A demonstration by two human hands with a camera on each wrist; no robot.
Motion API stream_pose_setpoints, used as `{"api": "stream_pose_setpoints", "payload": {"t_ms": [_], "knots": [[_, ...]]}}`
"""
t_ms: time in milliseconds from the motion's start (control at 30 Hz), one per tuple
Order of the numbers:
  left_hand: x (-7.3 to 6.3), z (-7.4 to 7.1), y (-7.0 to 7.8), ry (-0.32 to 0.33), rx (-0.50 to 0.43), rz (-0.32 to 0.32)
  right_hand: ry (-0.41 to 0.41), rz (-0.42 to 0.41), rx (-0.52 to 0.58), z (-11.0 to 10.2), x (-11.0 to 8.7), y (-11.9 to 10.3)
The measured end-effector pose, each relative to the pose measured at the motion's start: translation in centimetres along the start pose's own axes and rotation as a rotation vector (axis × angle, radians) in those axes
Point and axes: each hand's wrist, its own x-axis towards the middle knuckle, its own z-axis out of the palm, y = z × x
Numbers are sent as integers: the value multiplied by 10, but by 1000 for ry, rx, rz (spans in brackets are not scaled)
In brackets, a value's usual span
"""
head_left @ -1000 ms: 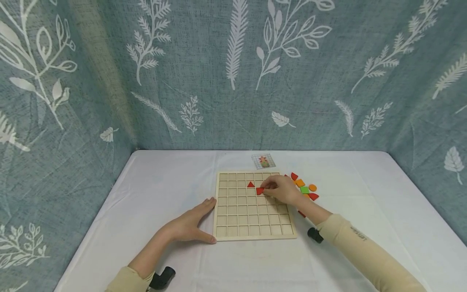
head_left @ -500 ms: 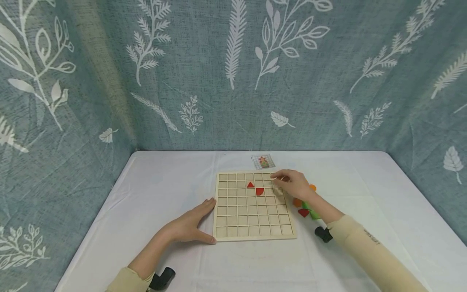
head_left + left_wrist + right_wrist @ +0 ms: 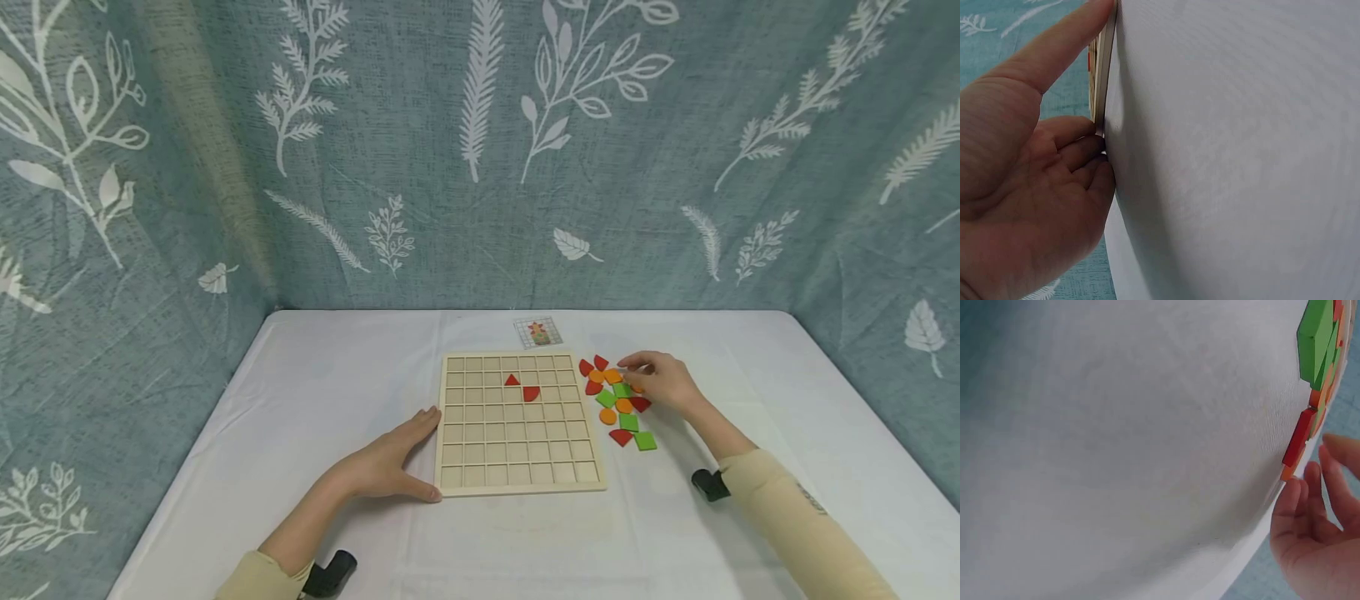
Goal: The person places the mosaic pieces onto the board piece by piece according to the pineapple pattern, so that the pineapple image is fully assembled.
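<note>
A pale wooden grid board (image 3: 495, 432) lies on the table, with a red triangle (image 3: 512, 380) and a red quarter-round piece (image 3: 531, 393) in its upper cells. My left hand (image 3: 386, 462) rests at the board's left edge, thumb and fingers spread; the left wrist view shows them against the board's side (image 3: 1105, 75). Over the loose pieces to the right of the board hovers my right hand (image 3: 662, 379). In the right wrist view its fingers are loosely bent, near a red piece (image 3: 1299, 437) and a green piece (image 3: 1315, 344), and nothing shows between them. An orange piece (image 3: 637, 389) is partly hidden under it.
Loose pieces lie spread beside the board, among them a green square (image 3: 645, 441), an orange disc (image 3: 607, 416) and a red quarter-round (image 3: 621, 437). A picture card (image 3: 538, 332) lies behind the board. The white-covered table (image 3: 360, 358) meets a patterned curtain (image 3: 420, 267).
My right hand has let go of the red quarter-round piece on the board and moved right, over the loose pieces. My left hand has stayed at the board's edge.
</note>
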Motion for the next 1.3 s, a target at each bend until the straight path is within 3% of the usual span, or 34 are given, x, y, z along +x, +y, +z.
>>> {"api": "stream_pose_setpoints", "payload": {"t_ms": [233, 533, 1067, 1300], "knots": [[0, 0, -1, 3, -5, -4, -61, -60, -37, 0, 7, 2], [-2, -1, 0, 0, -3, 4, -192, -61, 62, -8, 10, 8], [-2, -3, 1, -10, -14, 8, -243, -12, 78, -14, 18, 1], [-2, -4, 3, -9, -20, 6, -210, -6, 55, -12, 20, 5]]}}
